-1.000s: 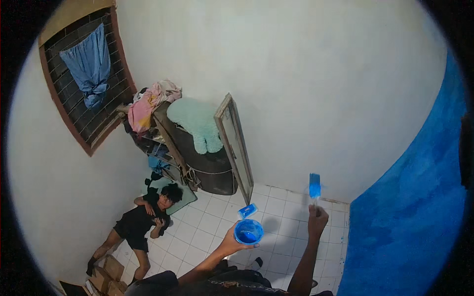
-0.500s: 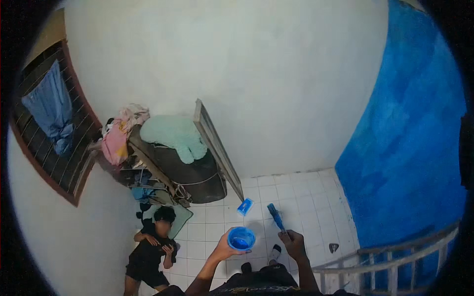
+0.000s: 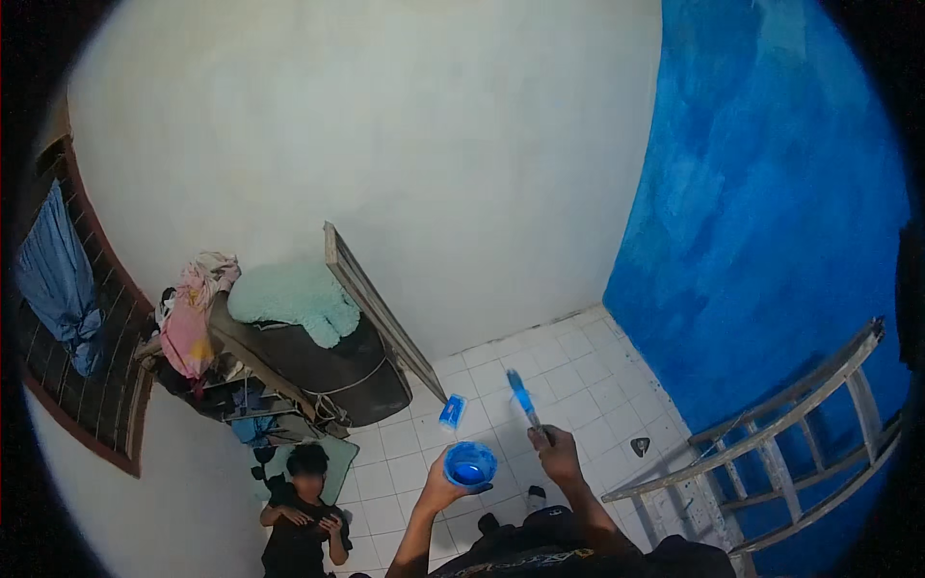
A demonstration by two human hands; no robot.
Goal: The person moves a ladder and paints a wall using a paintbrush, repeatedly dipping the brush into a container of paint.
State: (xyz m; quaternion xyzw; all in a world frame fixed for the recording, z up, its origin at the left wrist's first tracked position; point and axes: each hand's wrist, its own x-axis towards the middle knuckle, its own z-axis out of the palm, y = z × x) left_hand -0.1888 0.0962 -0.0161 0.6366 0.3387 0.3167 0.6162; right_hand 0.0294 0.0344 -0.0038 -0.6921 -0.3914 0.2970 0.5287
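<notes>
In my left hand [image 3: 442, 487] is a round tub of blue paint [image 3: 470, 466], its mouth facing up and blue smeared around the rim. My fingers wrap its side. My right hand [image 3: 556, 455] grips the handle of a paintbrush [image 3: 521, 393], whose blue-coated head points up and away from me. Brush and tub are apart, with the brush to the right. A small blue-and-white rectangular packet or tray [image 3: 452, 411] lies on the floor just beyond the tub. The wall on the right [image 3: 742, 193] is painted blue; the one ahead [image 3: 385, 125] is whitish.
A wooden ladder [image 3: 790, 453] stands at the lower right by the blue wall. Another person [image 3: 306, 511] lies at the lower left. A dark drum [image 3: 361, 385] under a mint cloth [image 3: 289, 301], a leaning frame [image 3: 385, 313] and a cluttered rack [image 3: 255, 405] line the left side.
My view has swung to the right, so more of the blue wall and ladder shows. Both hands keep their hold; the brush has turned slightly, showing a brighter blue side.
</notes>
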